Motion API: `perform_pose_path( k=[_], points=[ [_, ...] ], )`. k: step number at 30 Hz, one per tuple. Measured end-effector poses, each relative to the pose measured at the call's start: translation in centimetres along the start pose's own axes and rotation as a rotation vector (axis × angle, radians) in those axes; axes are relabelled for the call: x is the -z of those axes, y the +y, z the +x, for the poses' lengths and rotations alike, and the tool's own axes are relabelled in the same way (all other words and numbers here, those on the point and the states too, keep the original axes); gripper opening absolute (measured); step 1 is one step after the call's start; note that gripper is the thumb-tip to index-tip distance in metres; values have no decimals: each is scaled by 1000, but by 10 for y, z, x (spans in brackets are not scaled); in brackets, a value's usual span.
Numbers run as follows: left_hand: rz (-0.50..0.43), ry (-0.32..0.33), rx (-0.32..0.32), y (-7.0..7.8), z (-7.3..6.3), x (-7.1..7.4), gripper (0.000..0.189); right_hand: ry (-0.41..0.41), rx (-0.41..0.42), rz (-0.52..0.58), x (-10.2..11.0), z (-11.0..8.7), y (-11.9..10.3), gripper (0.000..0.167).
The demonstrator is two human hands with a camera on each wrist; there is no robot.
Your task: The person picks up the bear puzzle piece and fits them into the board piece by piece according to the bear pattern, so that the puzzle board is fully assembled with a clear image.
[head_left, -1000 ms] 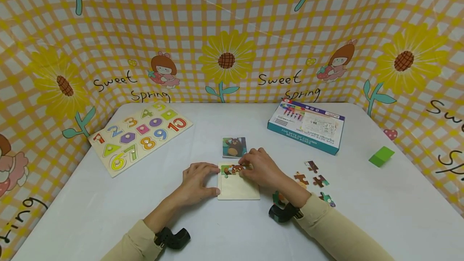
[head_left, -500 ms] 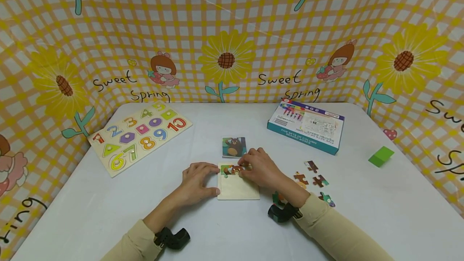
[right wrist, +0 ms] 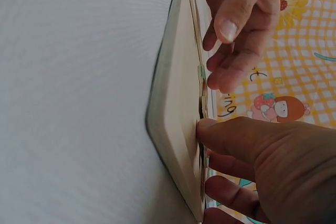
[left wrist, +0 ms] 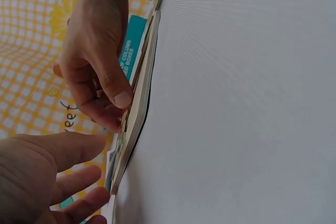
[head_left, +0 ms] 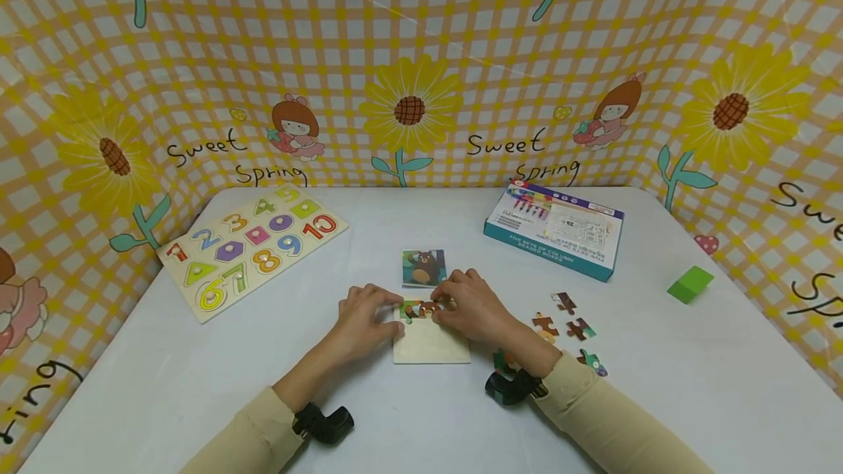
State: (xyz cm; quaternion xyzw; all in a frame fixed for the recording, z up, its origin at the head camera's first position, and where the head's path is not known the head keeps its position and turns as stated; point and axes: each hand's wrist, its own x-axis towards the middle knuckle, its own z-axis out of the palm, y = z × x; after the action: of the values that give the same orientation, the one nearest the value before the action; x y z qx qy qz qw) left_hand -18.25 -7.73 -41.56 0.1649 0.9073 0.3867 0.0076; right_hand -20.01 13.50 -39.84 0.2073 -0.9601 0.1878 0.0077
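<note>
A pale wooden puzzle board (head_left: pixel 431 346) lies in the middle of the table, with jigsaw pieces of a brown bear (head_left: pixel 428 309) along its far edge. My right hand (head_left: pixel 473 304) is over the board's far right part, thumb and fingers pinching a puzzle piece there; the hand mostly hides it. In the right wrist view the right thumb (right wrist: pixel 212 129) presses at the pieces' near edge. My left hand (head_left: pixel 362 320) is at the board's left side, fingers loosely spread near the far left corner, holding nothing.
Several loose jigsaw pieces (head_left: pixel 545 323) lie right of the board. A bear picture tile (head_left: pixel 424 268) sits just beyond it. Farther out are a number board (head_left: pixel 257 247), a teal-edged box (head_left: pixel 556 231) and a green block (head_left: pixel 690 284).
My left hand has shifted a little farther from me along the board's left side, its thumb coming up onto the edge. My right hand has barely moved.
</note>
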Motion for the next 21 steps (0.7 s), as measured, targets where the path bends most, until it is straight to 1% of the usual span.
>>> perform_pose_path(
  k=[4,8,14,21],
  points=[
    [-39,38,-16,1,7,-5,31,4,-1,-4,0,0,0,22],
    [-42,81,-39,2,15,-12,23,12,1,-5,1,0,0,22],
    [5,102,-42,6,22,-20,18,16,4,-2,0,0,1,21],
    [50,121,-16,10,26,-27,17,20,2,3,-1,0,1,21]
  ],
)
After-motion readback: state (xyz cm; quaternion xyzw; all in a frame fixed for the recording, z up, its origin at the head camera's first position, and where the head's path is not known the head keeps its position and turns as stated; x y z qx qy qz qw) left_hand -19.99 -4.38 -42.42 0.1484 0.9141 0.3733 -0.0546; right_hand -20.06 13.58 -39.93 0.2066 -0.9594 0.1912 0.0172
